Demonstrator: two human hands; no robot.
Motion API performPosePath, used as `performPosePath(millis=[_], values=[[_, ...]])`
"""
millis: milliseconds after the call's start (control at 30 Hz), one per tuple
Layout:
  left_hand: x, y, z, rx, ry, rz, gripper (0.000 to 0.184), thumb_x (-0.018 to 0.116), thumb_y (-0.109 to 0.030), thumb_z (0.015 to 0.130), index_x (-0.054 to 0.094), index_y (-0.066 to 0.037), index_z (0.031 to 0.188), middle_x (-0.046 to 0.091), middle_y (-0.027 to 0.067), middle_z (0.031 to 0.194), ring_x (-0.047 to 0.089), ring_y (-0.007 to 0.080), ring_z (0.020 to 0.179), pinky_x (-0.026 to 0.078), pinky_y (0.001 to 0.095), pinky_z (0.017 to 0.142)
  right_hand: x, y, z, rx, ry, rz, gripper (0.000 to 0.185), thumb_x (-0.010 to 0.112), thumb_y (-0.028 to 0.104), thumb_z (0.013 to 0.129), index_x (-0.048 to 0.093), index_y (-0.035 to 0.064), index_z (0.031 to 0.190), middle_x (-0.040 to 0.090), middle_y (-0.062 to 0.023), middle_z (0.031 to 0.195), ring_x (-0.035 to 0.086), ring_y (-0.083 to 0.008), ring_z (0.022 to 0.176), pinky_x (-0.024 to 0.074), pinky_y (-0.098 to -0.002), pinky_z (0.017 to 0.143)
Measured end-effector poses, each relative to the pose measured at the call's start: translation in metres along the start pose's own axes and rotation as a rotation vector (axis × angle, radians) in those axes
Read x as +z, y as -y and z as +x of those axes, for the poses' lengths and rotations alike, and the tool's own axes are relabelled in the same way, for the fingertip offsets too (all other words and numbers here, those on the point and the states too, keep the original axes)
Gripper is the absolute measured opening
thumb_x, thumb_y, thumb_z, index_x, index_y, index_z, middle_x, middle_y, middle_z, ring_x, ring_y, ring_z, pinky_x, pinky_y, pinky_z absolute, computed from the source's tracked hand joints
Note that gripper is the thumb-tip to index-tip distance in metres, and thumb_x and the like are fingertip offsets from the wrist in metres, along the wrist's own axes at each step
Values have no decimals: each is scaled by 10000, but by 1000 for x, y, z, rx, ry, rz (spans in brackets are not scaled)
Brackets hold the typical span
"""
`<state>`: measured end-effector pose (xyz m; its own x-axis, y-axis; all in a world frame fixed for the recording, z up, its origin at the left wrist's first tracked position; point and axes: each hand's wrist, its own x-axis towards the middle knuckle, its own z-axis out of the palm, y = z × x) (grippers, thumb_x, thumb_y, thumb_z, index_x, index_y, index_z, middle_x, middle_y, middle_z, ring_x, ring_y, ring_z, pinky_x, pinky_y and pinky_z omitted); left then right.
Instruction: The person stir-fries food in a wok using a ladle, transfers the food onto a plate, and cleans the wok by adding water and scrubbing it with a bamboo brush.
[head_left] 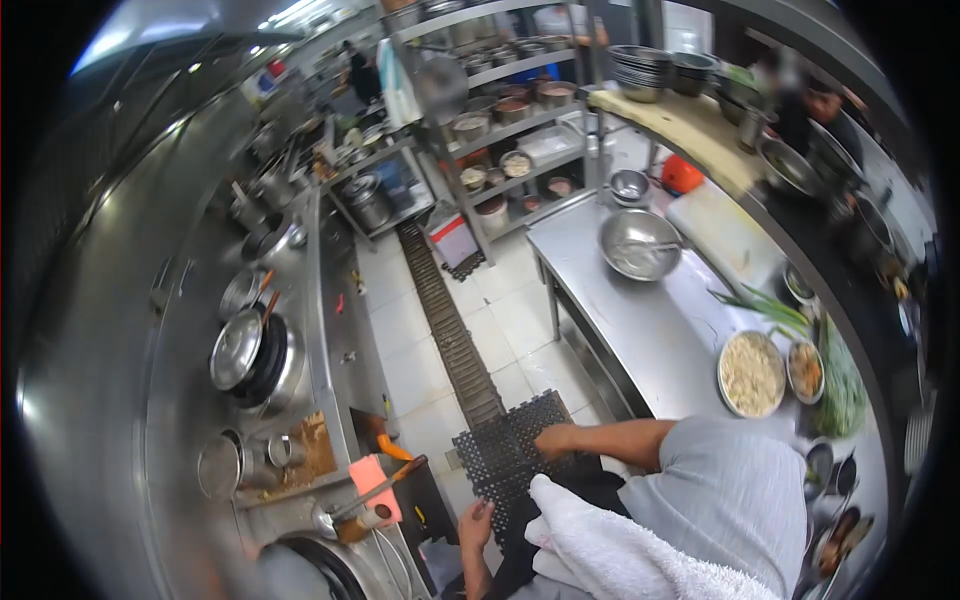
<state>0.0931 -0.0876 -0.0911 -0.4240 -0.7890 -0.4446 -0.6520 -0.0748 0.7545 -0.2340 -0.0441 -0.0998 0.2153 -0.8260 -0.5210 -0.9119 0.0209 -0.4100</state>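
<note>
Above the black perforated floor mat (500,440), my right hand (556,441) hangs at the end of a bent forearm, its fingers curled under. What it may hold is hidden. Lower down, my left hand (476,523) has its fingers curled in, with the thumb on top. It is near the stove edge, and nothing can be made out in it. A white towel (620,540) lies across the grey shirt (735,490) beside my right arm.
Left: stove counter with a lidded pan (238,350), a ladle (370,495) and an orange-pink cloth (374,488). Right: steel table (590,250) with a metal bowl (640,245), a bowl of pale food (751,374) and green onions (840,390). Shelves (510,110) stand ahead; people are at upper right.
</note>
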Motion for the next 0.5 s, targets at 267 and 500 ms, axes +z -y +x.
performPosePath(millis=[267,500], values=[[26,128,-110,-701,33,542,939,758,-391,745,290,-220,1541,209,230,1588,180,401,1471,204,525,1175,-43,139,74,-364,-117,52,344,646,284,809,687,21,1028,679,-252,1031,650,-410,1005,532,-489,873],[-63,92,-134,-77,-472,-87,454,630,-274,889,584,-57,1285,664,217,1139,643,400,1019,509,430,898,-78,272,191,-288,-312,-289,842,788,382,755,390,80,1433,466,-169,1423,432,-337,1333,430,-551,1005]])
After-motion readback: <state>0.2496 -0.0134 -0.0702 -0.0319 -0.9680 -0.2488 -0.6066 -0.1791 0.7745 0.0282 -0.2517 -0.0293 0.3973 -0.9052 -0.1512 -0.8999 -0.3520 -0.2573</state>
